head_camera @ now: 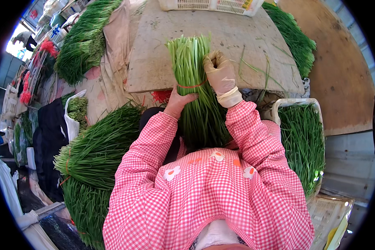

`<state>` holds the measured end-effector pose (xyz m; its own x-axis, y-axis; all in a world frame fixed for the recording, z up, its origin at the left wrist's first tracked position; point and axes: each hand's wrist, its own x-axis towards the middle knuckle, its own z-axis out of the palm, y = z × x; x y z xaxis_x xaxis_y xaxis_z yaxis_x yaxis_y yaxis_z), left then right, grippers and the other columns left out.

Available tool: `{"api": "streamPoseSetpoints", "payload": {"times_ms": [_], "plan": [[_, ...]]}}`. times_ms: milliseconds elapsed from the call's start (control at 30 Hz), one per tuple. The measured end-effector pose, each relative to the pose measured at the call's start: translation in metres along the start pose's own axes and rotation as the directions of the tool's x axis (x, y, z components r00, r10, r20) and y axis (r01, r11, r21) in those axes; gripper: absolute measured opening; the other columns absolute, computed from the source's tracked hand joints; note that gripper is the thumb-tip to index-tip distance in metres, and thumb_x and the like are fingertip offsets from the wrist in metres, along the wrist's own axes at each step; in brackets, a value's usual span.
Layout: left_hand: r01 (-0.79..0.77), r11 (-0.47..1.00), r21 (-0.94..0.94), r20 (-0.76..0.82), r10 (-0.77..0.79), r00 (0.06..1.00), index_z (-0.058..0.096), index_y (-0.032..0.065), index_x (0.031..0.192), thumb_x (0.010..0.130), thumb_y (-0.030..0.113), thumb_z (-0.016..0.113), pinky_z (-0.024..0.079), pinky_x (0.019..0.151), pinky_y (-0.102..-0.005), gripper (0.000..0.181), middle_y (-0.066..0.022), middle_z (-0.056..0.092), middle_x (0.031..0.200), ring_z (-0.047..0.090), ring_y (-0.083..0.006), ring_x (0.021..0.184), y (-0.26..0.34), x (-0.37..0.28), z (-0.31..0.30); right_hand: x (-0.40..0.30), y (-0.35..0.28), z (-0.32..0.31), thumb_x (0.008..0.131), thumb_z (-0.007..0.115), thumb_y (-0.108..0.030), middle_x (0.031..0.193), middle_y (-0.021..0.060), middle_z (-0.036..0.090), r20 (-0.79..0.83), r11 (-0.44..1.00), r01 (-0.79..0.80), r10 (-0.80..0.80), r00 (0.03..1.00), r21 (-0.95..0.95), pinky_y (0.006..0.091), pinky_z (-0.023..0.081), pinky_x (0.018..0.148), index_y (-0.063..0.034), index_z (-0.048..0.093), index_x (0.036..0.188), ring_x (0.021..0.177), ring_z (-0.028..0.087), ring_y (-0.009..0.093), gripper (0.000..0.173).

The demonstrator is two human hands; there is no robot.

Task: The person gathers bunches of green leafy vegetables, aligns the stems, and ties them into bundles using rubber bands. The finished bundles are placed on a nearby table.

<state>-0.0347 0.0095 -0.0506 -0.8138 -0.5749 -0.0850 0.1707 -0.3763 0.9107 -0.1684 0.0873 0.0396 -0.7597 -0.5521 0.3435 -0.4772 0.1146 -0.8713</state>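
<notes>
A thick bundle of green garlic chives point(190, 65) stands in front of me, its pale cut ends away from me and its dark leaves hanging towards my lap. A red band point(192, 86) goes around its upper part. Bare and wrapped around the bundle's left side just below the band is my left hand point(180, 101). My right hand point(219, 70), in a thin translucent glove, is at the bundle's right edge above the band, fingers curled in; whether it grips the band or a stalk, I cannot tell.
A wooden board point(162, 25) with loose leaves lies ahead, a white plastic crate point(206, 5) at its far edge. Banded chive bundles point(97, 150) lie at my left, and more chives point(84, 43) lie at the far left. A chive-filled crate point(321, 125) stands at my right.
</notes>
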Motion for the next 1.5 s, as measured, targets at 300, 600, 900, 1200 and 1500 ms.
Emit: {"api": "streamPoseSetpoints", "payload": {"times_ms": [300,600,900,1200,1500], "plan": [[-0.04,0.989,0.142,-0.026,0.044,0.999,0.045,0.0017,0.121,0.057,0.012,0.077,0.043,0.089,-0.0325,0.072,-0.0081,0.057,0.109,0.054,-0.0185,0.1,0.012,-0.007,0.014,0.001,0.003,-0.001,0.074,0.056,-0.007,0.064,0.0105,0.056,-0.03,0.976,0.192,-0.196,0.98,-0.1,0.0348,0.043,0.054,-0.006,0.056,0.076,0.058,0.054,0.023,0.003],[-0.077,0.991,-0.11,0.142,0.093,0.986,0.043,0.0026,0.125,0.06,0.006,0.074,0.041,0.091,-0.0316,0.072,-0.007,0.057,0.112,0.053,-0.0157,0.103,0.008,-0.007,0.003,0.001,-0.025,-0.019,0.087,0.054,-0.007,0.077,-0.0041,0.05,0.199,0.929,0.152,-0.228,0.953,0.338,0.0198,0.036,0.06,-0.0051,0.054,0.107,0.067,0.042,0.005,0.02],[0.021,0.86,-0.51,0.279,0.142,0.95,0.046,0.0006,0.121,0.065,0.015,0.073,0.049,0.083,-0.0341,0.064,-0.0111,0.059,0.109,0.06,-0.0213,0.094,0.033,-0.02,0.002,-0.084,0.053,-0.057,0.063,0.075,-0.006,0.115,0.0037,0.052,0.815,0.926,-0.296,-0.019,0.579,0.232,0.0283,0.043,0.086,-0.0056,0.036,0.131,0.101,0.05,0.011,0.079],[-0.435,0.887,-0.156,0.301,0.462,0.834,0.019,0.0052,0.139,0.07,0.031,0.068,0.034,0.099,-0.04,0.088,-0.0164,0.037,0.134,0.042,-0.0247,0.119,0.106,-0.006,0.044,-0.094,0.048,-0.091,0.066,0.054,0.005,0.101,0.0061,0.058,0.366,0.957,-0.03,-0.081,0.927,0.289,0.0266,0.045,0.08,-0.0017,0.046,0.115,0.088,0.057,0.015,0.05],[-0.461,0.834,-0.302,-0.03,0.475,0.879,0.01,0.0135,0.141,0.086,0.035,0.054,0.04,0.088,-0.0353,0.074,-0.0122,0.039,0.128,0.041,-0.0232,0.114,0.108,-0.026,0.056,-0.038,-0.073,-0.075,0.066,0.074,-0.028,0.09,0.0154,0.059,0.163,0.773,0.441,-0.415,0.895,-0.456,0.0391,0.046,0.069,-0.0013,0.051,0.114,0.081,0.057,0.034,0.06]]}}
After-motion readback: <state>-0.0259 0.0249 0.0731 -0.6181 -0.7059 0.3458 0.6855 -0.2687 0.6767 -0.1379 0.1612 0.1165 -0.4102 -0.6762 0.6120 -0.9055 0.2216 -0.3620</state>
